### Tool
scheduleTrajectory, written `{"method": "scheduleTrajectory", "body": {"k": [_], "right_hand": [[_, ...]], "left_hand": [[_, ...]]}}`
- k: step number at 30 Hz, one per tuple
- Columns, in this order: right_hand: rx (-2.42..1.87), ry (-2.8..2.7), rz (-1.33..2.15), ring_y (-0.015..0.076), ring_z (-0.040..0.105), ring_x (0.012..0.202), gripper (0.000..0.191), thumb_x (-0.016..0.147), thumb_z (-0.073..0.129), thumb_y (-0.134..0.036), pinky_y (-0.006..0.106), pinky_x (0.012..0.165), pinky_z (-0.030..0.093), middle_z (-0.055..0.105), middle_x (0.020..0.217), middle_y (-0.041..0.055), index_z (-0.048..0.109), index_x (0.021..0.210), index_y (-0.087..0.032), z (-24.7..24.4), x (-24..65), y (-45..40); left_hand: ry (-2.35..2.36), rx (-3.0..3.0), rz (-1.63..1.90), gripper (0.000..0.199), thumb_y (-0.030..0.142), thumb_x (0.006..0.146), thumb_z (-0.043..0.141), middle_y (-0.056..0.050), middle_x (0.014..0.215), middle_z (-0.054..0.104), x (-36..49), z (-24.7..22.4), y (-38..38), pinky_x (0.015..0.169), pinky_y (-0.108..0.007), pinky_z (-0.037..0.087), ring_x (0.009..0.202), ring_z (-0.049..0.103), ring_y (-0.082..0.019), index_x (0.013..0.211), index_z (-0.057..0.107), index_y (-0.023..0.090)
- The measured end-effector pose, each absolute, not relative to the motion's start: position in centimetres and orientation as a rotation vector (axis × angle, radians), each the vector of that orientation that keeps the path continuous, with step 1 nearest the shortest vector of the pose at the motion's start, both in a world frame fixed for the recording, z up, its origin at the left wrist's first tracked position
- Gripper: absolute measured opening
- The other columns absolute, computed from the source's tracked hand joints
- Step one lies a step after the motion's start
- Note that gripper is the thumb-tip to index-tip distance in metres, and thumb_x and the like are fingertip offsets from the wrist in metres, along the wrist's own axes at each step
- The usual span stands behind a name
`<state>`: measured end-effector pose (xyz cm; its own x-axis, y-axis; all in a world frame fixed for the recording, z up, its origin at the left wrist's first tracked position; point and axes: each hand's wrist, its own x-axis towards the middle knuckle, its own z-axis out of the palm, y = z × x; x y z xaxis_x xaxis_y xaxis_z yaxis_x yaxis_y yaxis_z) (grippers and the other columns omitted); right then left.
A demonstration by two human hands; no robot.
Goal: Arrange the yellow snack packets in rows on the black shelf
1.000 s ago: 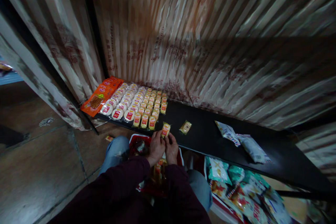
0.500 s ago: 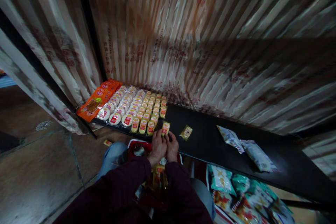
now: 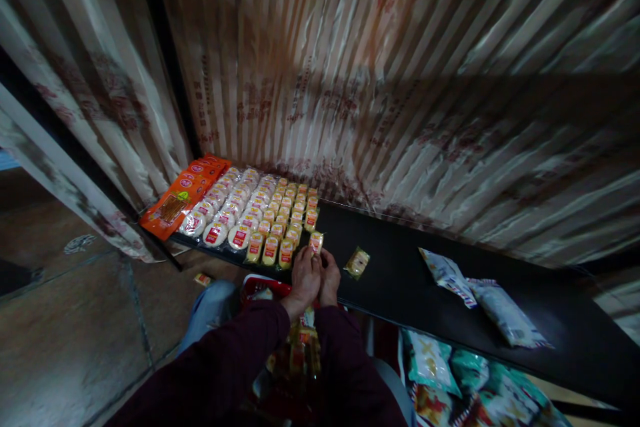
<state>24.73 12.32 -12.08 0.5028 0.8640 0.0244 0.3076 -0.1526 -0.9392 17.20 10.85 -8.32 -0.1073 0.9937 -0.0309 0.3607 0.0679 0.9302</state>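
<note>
A small yellow wrapped cake (image 3: 316, 241) with a red label stands above my fingertips at the shelf's front. My left hand (image 3: 305, 280) and my right hand (image 3: 329, 278) are side by side, fingers closed around its lower end. Just left of them, rows of similar yellow wrapped cakes (image 3: 285, 252) lie on the black shelf (image 3: 390, 280). Farther left are rows of round white wrapped cakes (image 3: 215, 233). One loose yellow packet (image 3: 357, 263) rests right of my hands, apart from them.
Orange snack packets (image 3: 175, 203) lie at the shelf's left end. Two silvery packets (image 3: 507, 312) lie to the right. A red basket (image 3: 250, 285) with yellow packets sits between my knees; green bags (image 3: 430, 360) fill another container below the shelf. A pleated curtain (image 3: 310, 80) hangs behind.
The camera view has shifted slightly. Both hands stay together on the small yellow cake at nearly the same place, at the front of its row.
</note>
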Motion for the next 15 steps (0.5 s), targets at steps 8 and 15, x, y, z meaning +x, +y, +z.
{"method": "scheduleTrajectory", "body": {"k": [8,15], "right_hand": [[-1.525,-0.934,0.764,0.0250,0.064,0.093,0.051,0.063,0.055,-0.049,0.039,0.089,0.048,0.073,0.100,0.0079,0.066,0.103,-0.019,-13.1,25.0,14.9],[-1.448,-0.939,0.854,0.0224,0.063,0.093,0.050,0.063,0.053,-0.050,0.036,0.088,0.048,0.071,0.103,0.0066,0.063,0.102,-0.020,-13.6,24.8,16.9]], "left_hand": [[1.541,1.360,1.059,0.043,0.027,0.093,0.037,-0.013,0.145,0.049,18.3,-8.9,12.8,0.120,-0.039,0.026,0.139,0.039,-0.022,0.129,0.057,0.013],[1.543,1.325,1.104,0.045,0.023,0.093,0.036,-0.013,0.148,0.044,19.0,-10.6,14.7,0.121,-0.041,0.024,0.141,0.036,-0.024,0.134,0.052,0.011]]}}
